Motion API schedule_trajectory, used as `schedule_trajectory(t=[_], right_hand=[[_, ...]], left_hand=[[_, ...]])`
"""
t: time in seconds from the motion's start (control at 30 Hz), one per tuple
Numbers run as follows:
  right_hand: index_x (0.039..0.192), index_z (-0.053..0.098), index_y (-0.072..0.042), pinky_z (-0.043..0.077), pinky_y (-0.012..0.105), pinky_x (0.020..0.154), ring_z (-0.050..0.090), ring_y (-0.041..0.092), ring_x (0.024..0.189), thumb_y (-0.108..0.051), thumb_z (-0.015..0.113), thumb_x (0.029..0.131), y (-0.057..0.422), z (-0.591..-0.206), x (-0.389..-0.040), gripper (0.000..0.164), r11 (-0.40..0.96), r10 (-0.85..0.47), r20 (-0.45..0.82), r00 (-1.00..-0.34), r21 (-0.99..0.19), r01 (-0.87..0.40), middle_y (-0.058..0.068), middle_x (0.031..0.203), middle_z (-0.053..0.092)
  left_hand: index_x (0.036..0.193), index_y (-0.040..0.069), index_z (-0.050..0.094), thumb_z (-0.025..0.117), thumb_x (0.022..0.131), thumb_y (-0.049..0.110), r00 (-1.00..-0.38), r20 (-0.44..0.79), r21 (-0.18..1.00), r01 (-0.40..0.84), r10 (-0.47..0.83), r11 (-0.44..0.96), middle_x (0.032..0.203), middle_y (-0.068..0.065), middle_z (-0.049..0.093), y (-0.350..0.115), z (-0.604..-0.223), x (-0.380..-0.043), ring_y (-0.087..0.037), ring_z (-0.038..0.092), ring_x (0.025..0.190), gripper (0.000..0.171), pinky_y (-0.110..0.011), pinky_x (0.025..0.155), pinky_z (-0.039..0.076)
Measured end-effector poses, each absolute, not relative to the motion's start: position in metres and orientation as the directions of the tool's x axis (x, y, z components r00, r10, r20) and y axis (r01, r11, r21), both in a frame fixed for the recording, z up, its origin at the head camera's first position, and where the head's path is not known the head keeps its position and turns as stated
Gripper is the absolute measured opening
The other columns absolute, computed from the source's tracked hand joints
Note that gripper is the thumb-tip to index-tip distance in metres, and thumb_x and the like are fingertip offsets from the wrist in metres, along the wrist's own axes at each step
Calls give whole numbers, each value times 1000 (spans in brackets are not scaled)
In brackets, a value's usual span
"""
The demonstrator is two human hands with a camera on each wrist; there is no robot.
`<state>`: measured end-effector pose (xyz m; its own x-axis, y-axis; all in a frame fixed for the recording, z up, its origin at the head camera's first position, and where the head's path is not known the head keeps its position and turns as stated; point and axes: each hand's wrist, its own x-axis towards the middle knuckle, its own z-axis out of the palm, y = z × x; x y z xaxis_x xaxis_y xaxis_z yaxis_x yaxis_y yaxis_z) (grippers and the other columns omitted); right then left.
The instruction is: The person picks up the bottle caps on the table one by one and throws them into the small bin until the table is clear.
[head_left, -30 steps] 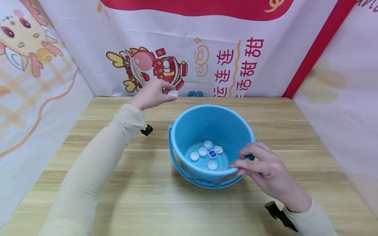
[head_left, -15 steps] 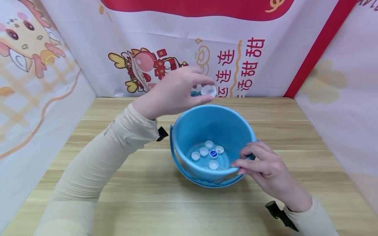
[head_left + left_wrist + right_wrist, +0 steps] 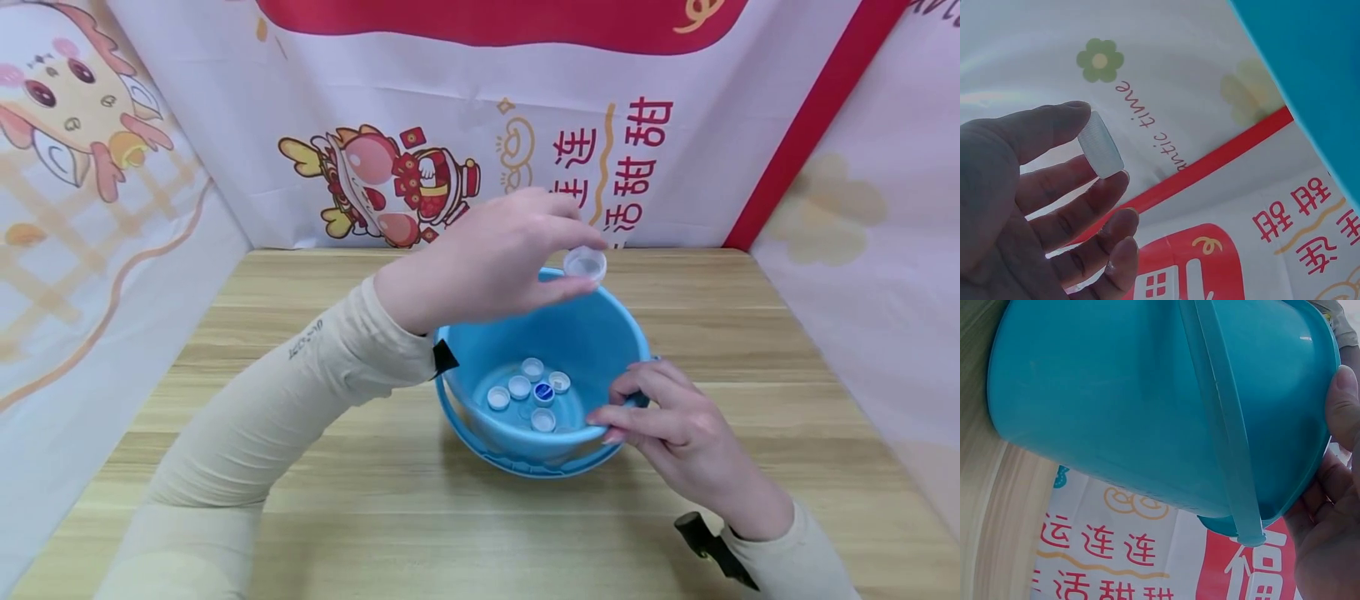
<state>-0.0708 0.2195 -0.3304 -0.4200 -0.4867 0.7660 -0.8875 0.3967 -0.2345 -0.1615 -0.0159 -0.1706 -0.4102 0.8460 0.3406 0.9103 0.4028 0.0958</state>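
A translucent white bottle cap (image 3: 585,264) is pinched between the thumb and fingers of my left hand (image 3: 498,258), above the far rim of a blue bucket (image 3: 592,321). In the left wrist view the cap (image 3: 1101,146) shows its ribbed side, apart from the bucket wall (image 3: 1316,69). My right hand (image 3: 678,429) grips the bucket's near right rim, thumb on one side and fingers on the other. Several white caps (image 3: 519,387) and a blue-topped cap (image 3: 543,393) lie on the bucket's floor. The bucket's handle (image 3: 1225,425) hangs down against its outer wall.
The bucket stands on a wood-grain table (image 3: 360,517). A printed white and red cloth (image 3: 420,75) rises behind the table, with more printed cloth at the left (image 3: 90,217) and right (image 3: 847,275). Black camera straps show at both wrists.
My left hand has moved right with the cap, from beyond the bucket's left side to over its far rim. My right hand has stayed on the rim.
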Motion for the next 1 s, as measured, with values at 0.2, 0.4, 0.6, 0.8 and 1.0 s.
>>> schedule_trajectory(t=[0.2,0.4,0.6,0.8,1.0], right_hand=[[100,78,-14,43,19,87,52,23,95,-37,58,97,219,-331,-71,30,393,-484,772,-413,-230,-890,4,95,62],[102,79,-14,43,17,88,53,22,95,-37,58,97,219,-330,-70,31,403,-487,763,-425,-235,-885,4,96,62],[103,79,-16,43,16,91,53,22,97,-38,58,97,219,-331,-70,32,420,-490,748,-448,-248,-873,3,97,62],[102,79,-16,43,17,88,52,22,96,-37,58,97,219,-331,-70,31,408,-490,758,-431,-238,-881,3,96,62],[101,79,-14,43,18,84,52,22,95,-37,58,97,219,-330,-71,30,398,-488,767,-416,-229,-888,4,96,62]], left_hand=[[128,12,68,72,91,38,-409,326,94,911,852,401,124,-5,65,-12,-173,-162,-16,58,112,45,-26,91,49],[128,12,67,71,92,38,-412,311,86,910,856,406,124,-6,65,-9,-175,-163,-17,58,110,45,-26,89,50],[130,14,66,70,91,41,-432,285,78,900,856,428,126,-4,64,-5,-177,-164,-16,56,114,47,-27,90,50],[131,15,66,70,89,47,-444,234,80,895,865,438,123,-3,64,-4,-179,-166,-14,58,109,52,-26,84,52],[130,15,67,70,90,46,-455,235,102,890,859,444,124,-2,64,-10,-180,-166,-14,57,110,51,-27,86,51]])
